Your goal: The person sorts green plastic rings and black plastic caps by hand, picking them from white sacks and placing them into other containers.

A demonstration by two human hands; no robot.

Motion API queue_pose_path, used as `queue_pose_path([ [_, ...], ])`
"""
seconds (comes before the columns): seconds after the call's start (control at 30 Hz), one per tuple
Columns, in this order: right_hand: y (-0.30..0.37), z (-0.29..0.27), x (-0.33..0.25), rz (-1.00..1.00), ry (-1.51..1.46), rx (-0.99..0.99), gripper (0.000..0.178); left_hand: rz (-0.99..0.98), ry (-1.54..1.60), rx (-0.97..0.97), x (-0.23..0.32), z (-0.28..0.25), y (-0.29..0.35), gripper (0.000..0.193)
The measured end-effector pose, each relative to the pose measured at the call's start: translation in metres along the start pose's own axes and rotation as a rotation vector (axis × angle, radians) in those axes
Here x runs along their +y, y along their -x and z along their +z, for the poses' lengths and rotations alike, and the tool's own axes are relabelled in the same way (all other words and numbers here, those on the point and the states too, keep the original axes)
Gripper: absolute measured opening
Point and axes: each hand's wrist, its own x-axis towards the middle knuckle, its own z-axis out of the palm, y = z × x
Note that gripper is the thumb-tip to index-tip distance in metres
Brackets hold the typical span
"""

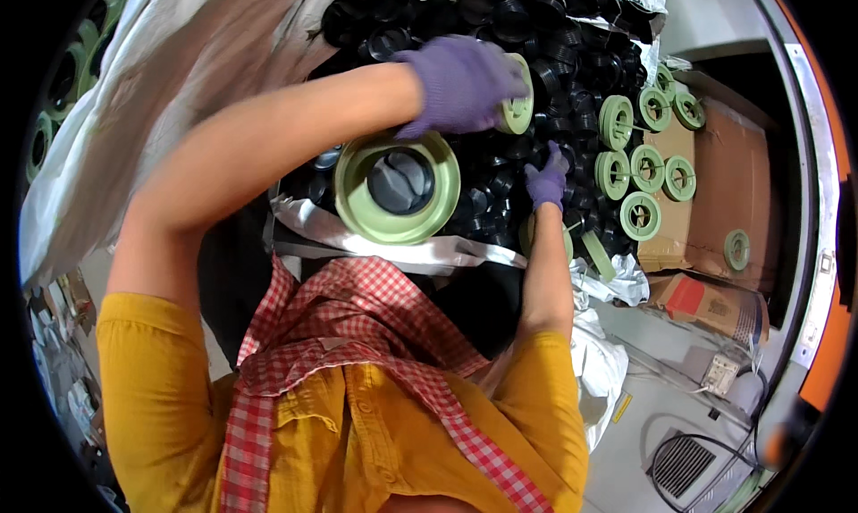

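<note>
My left hand point(460, 84), in a purple glove, reaches across to the right with its fingers closed on a pale green round plastic part point(520, 97) tilted on edge. Below that wrist sits a larger green flanged ring point(350, 196) with a black threaded cap point(401, 181) in its middle. My right hand point(546, 178), also gloved in purple, is stretched into the heap of black caps point(563, 75), thumb and fingers apart. Another green part point(527, 234) is partly hidden behind my right forearm.
Several green round parts point(646, 167) lie on brown cardboard point(666, 231) to the right, with one more point(736, 249) on a cardboard panel. White sacking point(322, 227) edges the heap. A carton point(710, 307), a socket box point(720, 374) and cables are at lower right.
</note>
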Motion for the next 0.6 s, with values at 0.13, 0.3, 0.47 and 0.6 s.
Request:
queue_pose_path([
  [0.13, 0.010, -0.007, -0.016, -0.064, -0.032, 0.119, 0.064, 0.427, -0.390, -0.078, -0.033, 0.095, -0.059, 0.041],
  [0.3, 0.012, -0.020, -0.012, -0.044, -0.174, 0.229, 0.069, 0.198, -0.398, -0.440, -0.027, 0.094, -0.086, 0.024],
  [0.47, 0.046, -0.074, -0.076, 0.030, -0.905, 0.167, 0.060, -0.308, 0.160, -0.014, 0.001, 0.008, -0.052, 0.060],
  [0.6, 0.107, -0.099, -0.121, -0.177, -1.236, 0.145, 0.057, -0.192, 0.206, 0.371, 0.029, -0.017, -0.021, 0.063],
])
